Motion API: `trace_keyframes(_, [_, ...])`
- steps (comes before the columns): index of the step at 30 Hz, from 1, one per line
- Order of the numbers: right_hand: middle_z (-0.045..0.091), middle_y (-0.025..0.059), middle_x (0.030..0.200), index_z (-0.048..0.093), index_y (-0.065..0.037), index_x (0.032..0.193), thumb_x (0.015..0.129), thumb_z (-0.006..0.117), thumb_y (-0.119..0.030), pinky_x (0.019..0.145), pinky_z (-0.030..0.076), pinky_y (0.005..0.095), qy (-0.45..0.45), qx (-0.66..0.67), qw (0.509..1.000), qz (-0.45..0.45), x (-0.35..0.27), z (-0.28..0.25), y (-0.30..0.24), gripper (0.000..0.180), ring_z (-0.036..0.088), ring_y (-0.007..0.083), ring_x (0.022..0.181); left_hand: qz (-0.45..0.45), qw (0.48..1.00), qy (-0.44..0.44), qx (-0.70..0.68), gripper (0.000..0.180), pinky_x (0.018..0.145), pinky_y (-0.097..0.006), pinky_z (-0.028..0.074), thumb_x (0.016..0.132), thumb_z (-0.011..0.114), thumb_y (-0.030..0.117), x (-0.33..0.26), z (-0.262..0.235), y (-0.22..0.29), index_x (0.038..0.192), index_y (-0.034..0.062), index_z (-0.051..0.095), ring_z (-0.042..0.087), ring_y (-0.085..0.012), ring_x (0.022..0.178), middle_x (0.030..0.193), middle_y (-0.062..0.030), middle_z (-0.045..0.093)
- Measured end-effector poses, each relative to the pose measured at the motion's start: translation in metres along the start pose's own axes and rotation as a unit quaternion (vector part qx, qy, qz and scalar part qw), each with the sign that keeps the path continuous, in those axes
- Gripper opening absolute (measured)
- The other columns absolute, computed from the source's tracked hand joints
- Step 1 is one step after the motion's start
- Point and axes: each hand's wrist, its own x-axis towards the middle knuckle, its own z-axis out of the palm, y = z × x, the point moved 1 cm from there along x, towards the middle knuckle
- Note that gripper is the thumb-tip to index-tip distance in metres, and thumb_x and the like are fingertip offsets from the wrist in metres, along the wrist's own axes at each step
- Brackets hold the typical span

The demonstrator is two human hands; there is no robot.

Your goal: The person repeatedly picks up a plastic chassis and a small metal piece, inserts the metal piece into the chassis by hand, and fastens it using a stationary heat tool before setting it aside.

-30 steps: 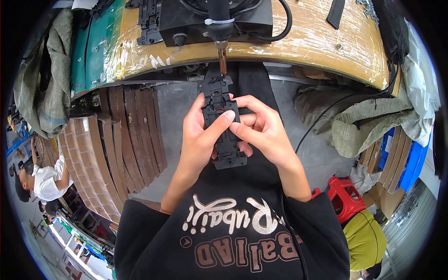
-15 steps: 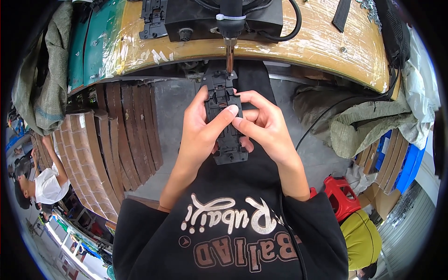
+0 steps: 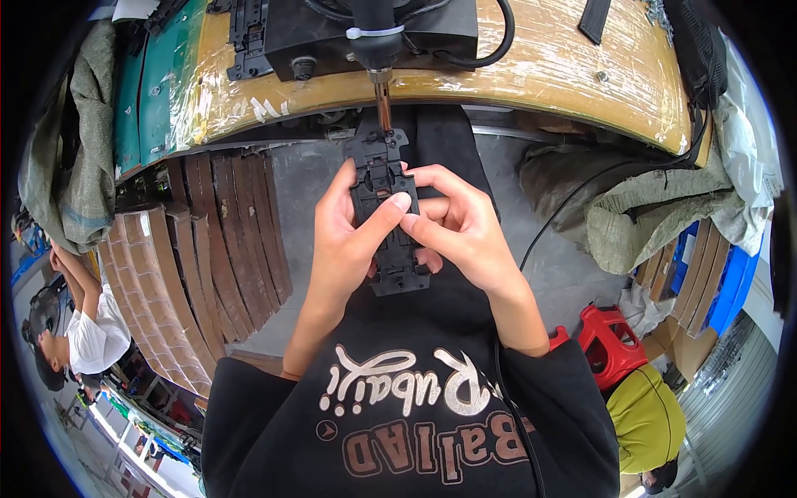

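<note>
A long black moulded plastic part (image 3: 380,176) lies lengthwise between my two hands, in front of the table edge. My left hand (image 3: 342,241) grips its left side, with the thumb pressed across the top. My right hand (image 3: 466,231) holds the right side, its thumb near the left thumb and the fingers curled around the edge and beneath. Beyond my hands hangs a black power screwdriver (image 3: 374,37) with a white cable tie around it. Its metal bit (image 3: 383,104) points down at the part's far end; whether the tip touches a screw is too small to tell.
A black box (image 3: 290,37) stands on the film-wrapped table (image 3: 548,66), beside similar black parts (image 3: 247,41). Stacked brown cartons (image 3: 141,282) are at left, a sack (image 3: 643,216) and red stool (image 3: 610,340) at right. People are at left (image 3: 95,336) and right (image 3: 643,419).
The table, screwdriver, part and both hands appear shifted slightly left in the picture. My grip on the part looks the same, and the bit stays over its far end.
</note>
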Motion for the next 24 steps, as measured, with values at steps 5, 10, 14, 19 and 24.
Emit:
trace_keyframes(5, [0.047,-0.0017,0.055,0.043,-0.003,0.112,0.081,0.054,-0.006,0.039,0.033,0.0177,-0.005,0.005,1.000,-0.004,0.004,-0.002,0.003,0.033,0.045,0.0041,0.046,-0.013,1.000,0.001,0.015,0.026,0.059,-0.017,0.042,0.079,0.058,0.008,0.002,-0.002,-0.001,0.102,-0.0003,0.048,0.052,-0.0040,0.070,0.082,-0.0026,0.056])
trace_keyframes(10, [0.047,-0.0016,0.054,0.043,-0.002,0.113,0.081,0.055,-0.006,0.039,0.033,0.0176,-0.012,-0.002,1.000,-0.001,0.003,0.002,-0.001,0.034,0.045,0.0040,0.046,-0.008,1.000,0.005,0.010,0.027,0.059,-0.017,0.042,0.078,0.058,0.008,0.001,-0.002,0.003,0.102,-0.0002,0.048,0.052,-0.0039,0.069,0.082,-0.0027,0.056])
trace_keyframes(14, [0.047,-0.0016,0.054,0.043,-0.002,0.113,0.081,0.055,-0.006,0.040,0.033,0.0176,-0.013,0.002,1.000,-0.002,0.003,0.000,0.000,0.034,0.045,0.0039,0.047,0.004,1.000,0.010,0.016,0.026,0.061,-0.018,0.042,0.079,0.058,0.008,0.000,0.000,0.001,0.101,-0.0004,0.048,0.052,-0.0043,0.070,0.082,-0.0026,0.056])
trace_keyframes(19, [0.046,-0.0023,0.054,0.044,-0.002,0.111,0.080,0.055,-0.006,0.041,0.034,0.0179,0.021,-0.048,0.999,-0.007,0.002,-0.011,0.003,0.033,0.044,0.0032,0.048,0.021,0.999,0.002,0.038,0.030,0.055,-0.017,0.042,0.080,0.057,0.011,0.007,0.001,-0.012,0.105,0.0007,0.045,0.052,-0.0047,0.064,0.079,-0.0027,0.056])
trace_keyframes(24, [0.039,-0.0045,0.054,0.045,0.000,0.105,0.077,0.054,0.002,0.046,0.032,0.0169,0.259,-0.179,0.927,-0.206,-0.028,-0.049,0.009,0.029,0.039,0.0012,0.049,-0.061,0.992,-0.073,0.083,0.036,0.038,-0.015,0.034,0.086,0.050,0.023,0.007,-0.013,-0.028,0.114,0.0036,0.040,0.044,-0.0033,0.046,0.065,-0.0016,0.052])
